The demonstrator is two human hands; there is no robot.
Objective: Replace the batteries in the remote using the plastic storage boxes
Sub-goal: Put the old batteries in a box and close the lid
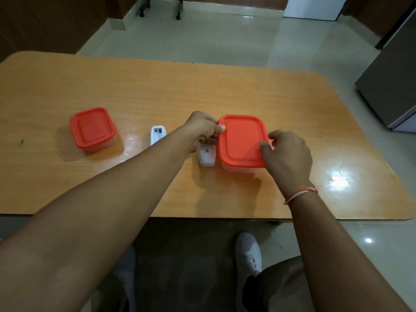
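Fingers at both sides of the right-hand box lid, ready to peel it off.

Left hand (202, 127) pinches the lid's rim at 9 o'clock, thumb on top; right hand (286, 152) rests curled fingers on the orange lid (242, 140) at 4 o'clock, steadying the box on the desk (157, 86). Best to lift one corner first while pressing down opposite. Open remote (158, 134) lies at 9 o'clock of this box, its cover (207, 156) just beside; second box (92, 130) sits farther toward 9 o'clock.

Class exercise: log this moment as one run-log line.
left hand: grips lid edge | right hand: grips lid corner | right box lid: on | left box: closed | remote: compartment open
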